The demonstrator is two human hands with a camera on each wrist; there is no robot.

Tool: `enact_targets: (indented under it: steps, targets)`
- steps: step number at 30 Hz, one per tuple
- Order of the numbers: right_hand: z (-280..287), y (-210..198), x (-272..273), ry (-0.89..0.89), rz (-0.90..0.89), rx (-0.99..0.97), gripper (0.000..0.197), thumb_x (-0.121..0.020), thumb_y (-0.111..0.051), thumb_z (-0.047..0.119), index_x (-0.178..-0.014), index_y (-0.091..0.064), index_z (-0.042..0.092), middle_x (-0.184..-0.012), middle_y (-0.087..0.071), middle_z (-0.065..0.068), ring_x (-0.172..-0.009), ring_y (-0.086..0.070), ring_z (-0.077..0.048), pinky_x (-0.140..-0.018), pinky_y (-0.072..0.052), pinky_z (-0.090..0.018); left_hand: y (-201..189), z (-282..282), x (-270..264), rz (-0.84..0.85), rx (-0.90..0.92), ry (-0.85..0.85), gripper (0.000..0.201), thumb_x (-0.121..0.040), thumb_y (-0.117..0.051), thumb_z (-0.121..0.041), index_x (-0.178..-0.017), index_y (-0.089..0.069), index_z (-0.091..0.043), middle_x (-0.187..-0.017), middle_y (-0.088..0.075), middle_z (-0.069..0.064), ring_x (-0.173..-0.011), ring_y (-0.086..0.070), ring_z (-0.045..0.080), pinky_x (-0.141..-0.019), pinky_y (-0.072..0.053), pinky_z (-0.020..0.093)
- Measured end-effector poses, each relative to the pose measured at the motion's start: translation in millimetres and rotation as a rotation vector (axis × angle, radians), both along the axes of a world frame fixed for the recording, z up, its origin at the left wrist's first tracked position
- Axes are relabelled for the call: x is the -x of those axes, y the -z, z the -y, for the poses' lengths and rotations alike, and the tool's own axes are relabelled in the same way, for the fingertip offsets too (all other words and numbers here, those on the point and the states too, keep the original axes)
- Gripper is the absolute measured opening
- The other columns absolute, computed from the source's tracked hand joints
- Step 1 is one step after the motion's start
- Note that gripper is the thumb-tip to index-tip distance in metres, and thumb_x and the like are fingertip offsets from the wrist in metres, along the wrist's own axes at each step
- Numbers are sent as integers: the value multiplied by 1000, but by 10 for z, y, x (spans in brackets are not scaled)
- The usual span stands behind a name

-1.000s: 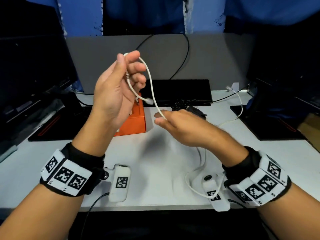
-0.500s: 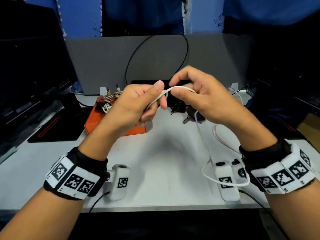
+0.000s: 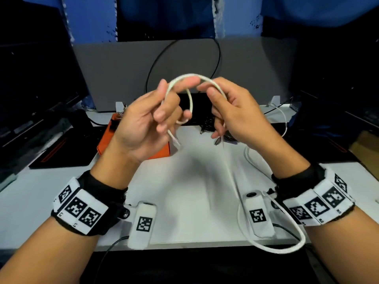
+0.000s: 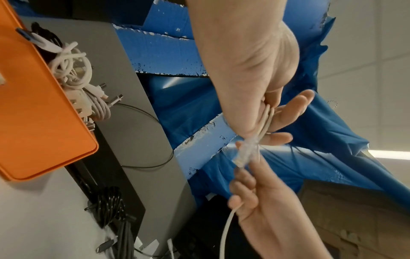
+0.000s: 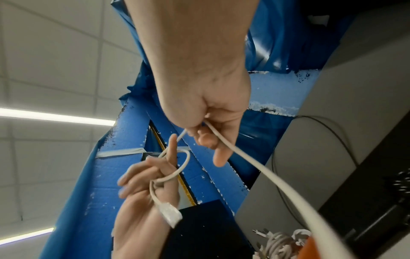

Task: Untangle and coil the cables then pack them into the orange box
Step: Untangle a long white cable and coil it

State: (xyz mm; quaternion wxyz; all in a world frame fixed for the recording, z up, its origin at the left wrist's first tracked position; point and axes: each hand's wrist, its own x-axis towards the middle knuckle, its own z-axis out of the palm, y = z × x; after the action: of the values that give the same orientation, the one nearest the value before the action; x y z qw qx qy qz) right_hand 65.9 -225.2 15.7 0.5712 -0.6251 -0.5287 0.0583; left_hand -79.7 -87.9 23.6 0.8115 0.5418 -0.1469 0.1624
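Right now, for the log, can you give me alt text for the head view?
Two bare hands raised over a white desk wind a thin white round cable into a loop: the left hand holds the loop, its clear plug dangling, while the right hand feeds the slack. An orange plastic box sits behind the left hand.

Both forearms are raised; left hand [image 3: 143,121] and right hand [image 3: 235,113] meet, fingers [image 3: 164,111] curled, pinching the white cable [image 3: 189,95].
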Motion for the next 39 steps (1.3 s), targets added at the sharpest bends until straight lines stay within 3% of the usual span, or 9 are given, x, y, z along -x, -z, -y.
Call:
enact_targets:
  steps: [4,8,14,17,22,26,32,35,39]
  targets:
    - [-118,214,9,81,-60,262,36,-109,-49,36,-144,-51,34,-71,-52,3,-43,-50,-11,-46,-53,-35,-92,-99,31,172,279,-152,50,-112,-27,-21,-142,-40,17,-78,-68,1,-87,-74,16,-104,-52,36]
    - [-149,330,218,-37,128,599,22,-109,-41,48,-119,-58,40,-75,-53,8,-39,-47,0,-44,-39,-24,-169,-236,85,140,480,-179,40,-110,-38,-15,-99,-70,7,-74,-68,2,-71,-74,14,-82,-62,36]
    - [42,41,-147,-290,-393,143,31,-108,-42,43,-95,-58,18,-58,-32,7,-38,-22,-6,-41,-16,-15,-289,-465,280,-209,259,-223,33,-112,-34,-24,-90,-55,-13,-53,-42,-9,-40,-50,3,-66,-57,20]
    - [299,-151,-516,-286,-577,-100,30,-102,-48,41,-82,-55,20,-56,-28,8,-34,-23,-1,-34,-20,-13,-304,-487,431,-178,317,107,37,-114,-31,-30,-94,-50,-6,-50,-49,2,-50,-63,19,-88,-58,38]
    - [87,120,-584,100,-175,117,27,-110,-49,26,-89,-61,16,-57,-32,4,-42,-27,-13,-44,-29,-24,-422,-167,431,48,255,-20,49,-113,-25,-23,-93,-62,3,-56,-42,-5,-72,-67,23,-113,-43,46]
    - [-97,338,-79,-95,151,527,24,-111,-46,22,-115,-69,26,-63,-46,11,-44,-44,-6,-40,-45,-29,-412,-106,375,259,418,-108,48,-115,-22,-20,-127,-50,18,-85,-72,17,-113,-69,30,-116,-40,46]
    - [67,130,513,-559,67,701,31,-109,-51,21,-140,-55,23,-60,-39,9,-43,-38,-9,-40,-40,-26,-227,-187,189,47,-612,-830,28,-114,-29,-24,-117,-50,-5,-96,-78,4,-88,-76,28,-82,-58,48]
    - [228,-60,426,-646,3,650,24,-108,-52,15,-130,-59,10,-60,-36,5,-42,-33,-12,-40,-37,-25,-167,-258,219,-137,-967,-752,34,-113,-34,-26,-139,-45,-7,-96,-79,1,-66,-73,24,-75,-57,55]
    - [393,-232,277,-663,-54,604,25,-100,-56,19,-116,-66,2,-56,-35,3,-41,-31,-12,-40,-36,-23,-220,-217,325,-287,-903,-486,42,-103,-43,-31,-141,-49,-13,-85,-78,11,-55,-66,28,-63,-55,46]
